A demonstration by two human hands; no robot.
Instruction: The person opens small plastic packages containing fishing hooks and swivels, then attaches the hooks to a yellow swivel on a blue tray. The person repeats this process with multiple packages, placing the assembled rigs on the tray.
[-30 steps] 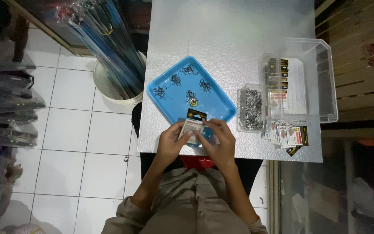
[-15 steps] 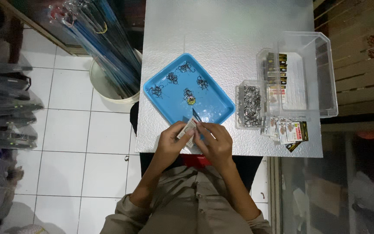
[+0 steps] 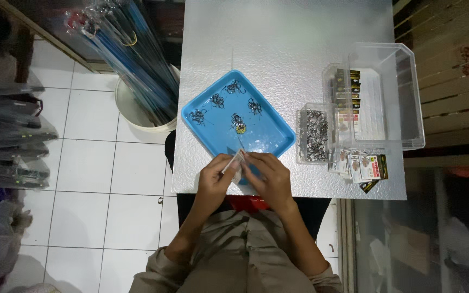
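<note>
Two hands are seen from the head camera at the near edge of a silvery, textured table (image 3: 283,49). A small flat packet (image 3: 235,162), pale and glossy, is pinched between left hand (image 3: 215,179) and right hand (image 3: 270,176), fingers closed on it, just over the near rim of a blue plastic tray (image 3: 272,130). Dark wire hooks (image 3: 216,100) are scattered in the tray. A clear tub (image 3: 315,134) of hooks is set beside it.

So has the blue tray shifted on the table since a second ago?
No. The blue tray sits at the same spot beside the clear box of hooks.
</note>
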